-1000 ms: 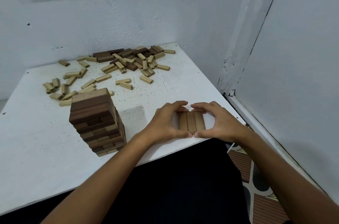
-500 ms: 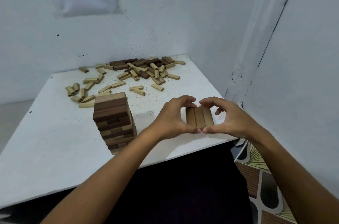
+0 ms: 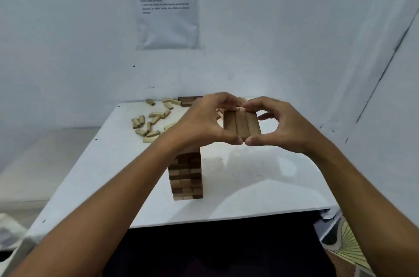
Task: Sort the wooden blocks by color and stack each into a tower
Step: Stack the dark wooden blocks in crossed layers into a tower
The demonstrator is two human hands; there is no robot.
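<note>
Both hands (image 3: 243,124) pinch 3 brown blocks (image 3: 242,122) together.

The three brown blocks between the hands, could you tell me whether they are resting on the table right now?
No, both hands hold the three brown blocks in the air, above the table.

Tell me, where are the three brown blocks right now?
In the head view, the three brown wooden blocks sit side by side, pinched between left hand and right hand, right of the brown block tower.
</note>
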